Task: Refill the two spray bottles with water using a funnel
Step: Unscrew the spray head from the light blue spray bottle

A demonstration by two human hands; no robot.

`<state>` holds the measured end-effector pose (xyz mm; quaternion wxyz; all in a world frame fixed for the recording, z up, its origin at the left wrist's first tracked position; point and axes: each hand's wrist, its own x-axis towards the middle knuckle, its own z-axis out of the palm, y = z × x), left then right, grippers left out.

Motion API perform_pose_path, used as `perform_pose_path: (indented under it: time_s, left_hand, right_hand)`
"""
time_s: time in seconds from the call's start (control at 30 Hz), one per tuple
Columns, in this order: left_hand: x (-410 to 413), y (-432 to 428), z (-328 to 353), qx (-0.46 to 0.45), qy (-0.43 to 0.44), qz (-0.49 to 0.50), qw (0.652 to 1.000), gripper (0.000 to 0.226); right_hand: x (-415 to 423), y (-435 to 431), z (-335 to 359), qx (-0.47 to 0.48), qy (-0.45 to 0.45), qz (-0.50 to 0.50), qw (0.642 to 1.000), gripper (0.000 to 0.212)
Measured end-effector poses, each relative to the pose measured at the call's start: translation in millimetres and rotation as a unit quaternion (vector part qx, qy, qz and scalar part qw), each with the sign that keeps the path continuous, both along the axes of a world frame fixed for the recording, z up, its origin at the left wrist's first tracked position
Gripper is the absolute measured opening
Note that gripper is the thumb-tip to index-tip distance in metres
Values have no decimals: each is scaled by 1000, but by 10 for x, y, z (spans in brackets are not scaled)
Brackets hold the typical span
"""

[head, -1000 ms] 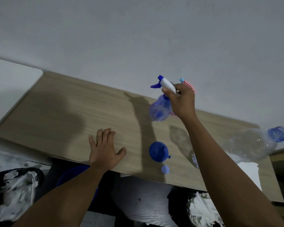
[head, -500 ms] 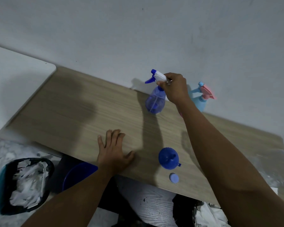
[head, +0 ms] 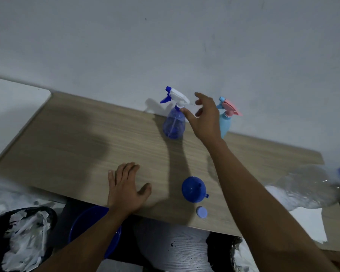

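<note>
1. Blue spray bottle (head: 174, 122) stands upright at the table's (head: 71, 138) back edge, beside the light-blue bottle (head: 225, 124); both capped.
2. My right hand (head: 205, 118) hovers spread and empty; left hand (head: 126, 188) lies flat.
3. Funnel (head: 193, 189) lies unused; I judge refilling not begun.

Right hand (head: 205, 118) open beside blue spray bottle (head: 174, 124)

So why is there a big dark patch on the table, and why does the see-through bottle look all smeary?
Head view: the dark patch on the wooden table is a shadow cast from above; the clear bottle at the right edge is blurred and stretched by the wide-angle lens.
</note>
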<state>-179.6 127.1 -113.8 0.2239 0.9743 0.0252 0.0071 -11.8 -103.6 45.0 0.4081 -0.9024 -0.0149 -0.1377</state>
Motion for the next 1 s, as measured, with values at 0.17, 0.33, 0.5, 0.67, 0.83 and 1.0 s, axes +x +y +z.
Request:
perform_pose_path:
  time_s: [0.17, 0.33, 0.5, 0.67, 0.83, 1.0]
  left_hand:
    - [332, -409, 224, -99, -127, -45, 986, 59]
    - [1159, -1276, 522, -325, -74, -145, 932, 52]
    - [1942, -1812, 553, -344, 61, -210, 913, 73]
    - [2307, -1967, 389, -336, 95, -243, 905, 77]
    - [2309, -1963, 354, -335, 90, -241, 906, 68]
    - [1953, -1789, 503, -322, 100, -244, 909, 65]
  right_hand:
    - [-422, -503, -248, 113, -77, -155, 978, 27]
    - [-334, -998, -283, 128, -38, -241, 961, 31]
    - [-31, -1250, -216, 109, 60, -171, 977, 37]
    - [132, -1343, -254, 94, 108, -92, 985, 29]
    - [117, -1276, -342, 86, 75, -129, 985, 11]
    - [-153, -1129, -241, 51, 42, -133, 989, 19]
